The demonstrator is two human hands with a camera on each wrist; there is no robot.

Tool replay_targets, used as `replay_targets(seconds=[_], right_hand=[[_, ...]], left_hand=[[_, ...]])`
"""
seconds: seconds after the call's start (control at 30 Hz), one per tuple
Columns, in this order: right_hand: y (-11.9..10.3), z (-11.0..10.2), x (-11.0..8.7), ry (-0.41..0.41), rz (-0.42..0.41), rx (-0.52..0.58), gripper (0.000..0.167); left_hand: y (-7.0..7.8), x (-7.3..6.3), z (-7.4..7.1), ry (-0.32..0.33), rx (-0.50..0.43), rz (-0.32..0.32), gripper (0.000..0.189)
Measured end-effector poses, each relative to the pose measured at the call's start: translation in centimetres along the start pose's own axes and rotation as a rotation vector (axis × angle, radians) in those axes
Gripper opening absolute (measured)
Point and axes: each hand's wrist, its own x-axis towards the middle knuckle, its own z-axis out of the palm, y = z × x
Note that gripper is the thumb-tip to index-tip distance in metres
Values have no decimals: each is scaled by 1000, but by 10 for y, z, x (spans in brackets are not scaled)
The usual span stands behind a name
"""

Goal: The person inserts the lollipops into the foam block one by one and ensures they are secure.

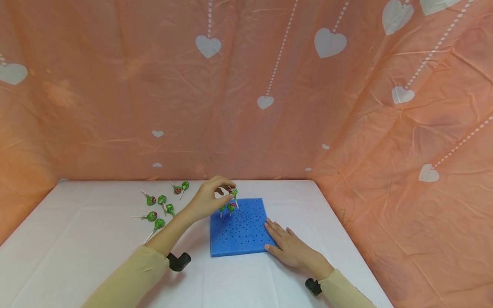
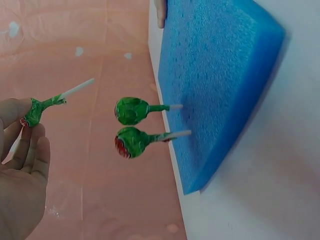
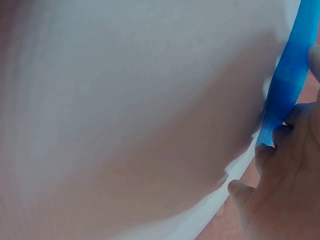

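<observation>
My left hand (image 1: pixel 209 199) pinches a green-wrapped lollipop (image 2: pixel 34 113) by its candy end, the white stick pointing down over the far part of a blue foam block (image 1: pixel 240 231). Rows of small holes dot the block's top. Two more lollipops (image 2: pixel 131 111) stand upright in it by their sticks, side by side near the far left corner. At the block's right edge, my right hand (image 1: pixel 290 248) lies with fingers extended, the fingertips and thumb against the foam. The right wrist view shows those fingers along the blue side (image 3: pixel 287 85).
Several loose lollipops (image 1: pixel 152 216) lie scattered on the white table (image 1: pixel 96 256) to the left of the block, some close to the left forearm. An orange curtain (image 1: pixel 239 141) with white hearts hangs behind the table and along its right side.
</observation>
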Motion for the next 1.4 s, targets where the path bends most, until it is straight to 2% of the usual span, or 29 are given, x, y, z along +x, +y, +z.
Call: replay_targets(seconds=[0.27, 0.57, 0.73, 0.93, 1.17, 1.4], right_hand=[[0, 1, 1, -3, 3, 2, 75], [-1, -1, 1, -1, -5, -4, 75], [-1, -1, 1, -8, 6, -9, 75], [0, 0, 2, -5, 6, -10, 75], [1, 2, 2, -6, 6, -14, 75], [0, 1, 2, -4, 7, -6, 76]], left_hand=[[-4, 10, 15, -20, 52, -14, 29], [-16, 17, 26, -89, 120, -39, 27], [-22, 17, 32, -129, 142, -64, 26], [-25, 15, 38, -159, 165, -64, 25], [-25, 16, 42, -171, 171, -82, 24], [-27, 15, 44, -176, 163, -58, 24]])
